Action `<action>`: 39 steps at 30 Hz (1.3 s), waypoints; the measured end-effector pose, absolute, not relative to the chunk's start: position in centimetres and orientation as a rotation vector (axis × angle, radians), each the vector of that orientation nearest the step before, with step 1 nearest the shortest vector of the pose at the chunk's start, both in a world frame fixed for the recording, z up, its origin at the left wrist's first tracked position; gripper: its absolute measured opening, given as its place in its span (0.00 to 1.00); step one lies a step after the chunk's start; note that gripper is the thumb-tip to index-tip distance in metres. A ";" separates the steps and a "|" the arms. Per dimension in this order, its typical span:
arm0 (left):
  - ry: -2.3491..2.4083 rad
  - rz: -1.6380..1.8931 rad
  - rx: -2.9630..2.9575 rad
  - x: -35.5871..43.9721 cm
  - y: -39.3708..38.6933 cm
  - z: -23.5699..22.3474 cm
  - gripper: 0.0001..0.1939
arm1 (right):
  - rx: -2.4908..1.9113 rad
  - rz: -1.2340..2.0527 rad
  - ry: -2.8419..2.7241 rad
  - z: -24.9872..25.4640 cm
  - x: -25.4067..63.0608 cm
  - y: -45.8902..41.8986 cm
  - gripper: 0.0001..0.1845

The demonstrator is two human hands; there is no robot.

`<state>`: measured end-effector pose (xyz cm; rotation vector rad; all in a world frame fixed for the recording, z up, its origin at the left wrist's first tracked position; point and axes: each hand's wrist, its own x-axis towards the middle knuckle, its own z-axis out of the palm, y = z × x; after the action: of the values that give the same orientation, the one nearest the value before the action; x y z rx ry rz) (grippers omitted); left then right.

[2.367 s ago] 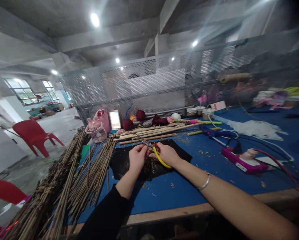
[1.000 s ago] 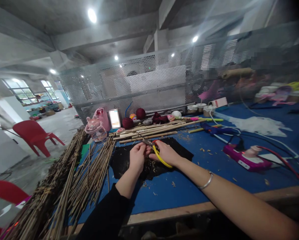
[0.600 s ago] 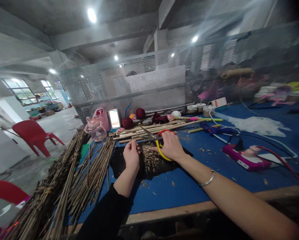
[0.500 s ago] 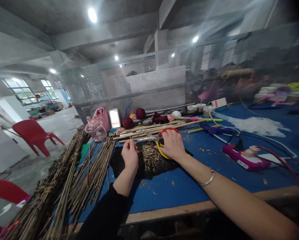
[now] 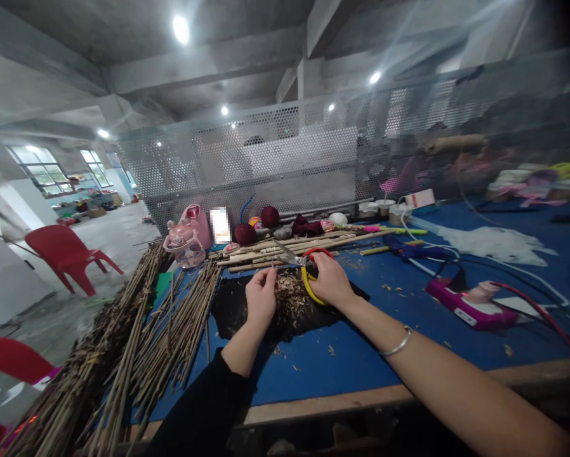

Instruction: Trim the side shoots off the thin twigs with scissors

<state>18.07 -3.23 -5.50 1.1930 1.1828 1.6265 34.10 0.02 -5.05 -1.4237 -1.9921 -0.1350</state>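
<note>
My right hand grips a pair of scissors by its red and yellow handles. The metal blades stand apart and point left, above a heap of short pale clippings. Close to the blades, my left hand is closed in a pinch. Something tiny may show at its fingertips, but I cannot make it out. Beneath both hands the clippings lie on a black cloth, which is spread on the blue tabletop.
Long thin sticks lie left of the cloth, beside a thicker bundle of twigs. Behind are pale rods, dark red yarn balls and a pink jug. A purple power strip with cables sits right.
My left hand has moved right, nearer the scissors. The scissor blades are spread wider and tilt up more. The view has shifted slightly.
</note>
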 end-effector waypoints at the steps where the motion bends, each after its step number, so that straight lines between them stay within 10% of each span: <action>1: 1.166 1.609 1.156 18.1 -3.2 -5.5 0.16 | -1.399 -0.077 -1.997 -5.2 33.9 -0.2 0.14; 39: 1.149 1.662 1.401 18.7 -3.9 -5.6 0.12 | -1.151 0.179 -2.126 -6.2 32.2 -1.5 0.24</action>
<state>18.68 -3.94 -5.64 1.4007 1.1490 1.6619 32.18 -1.51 -6.22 -1.1512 -2.1257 0.1787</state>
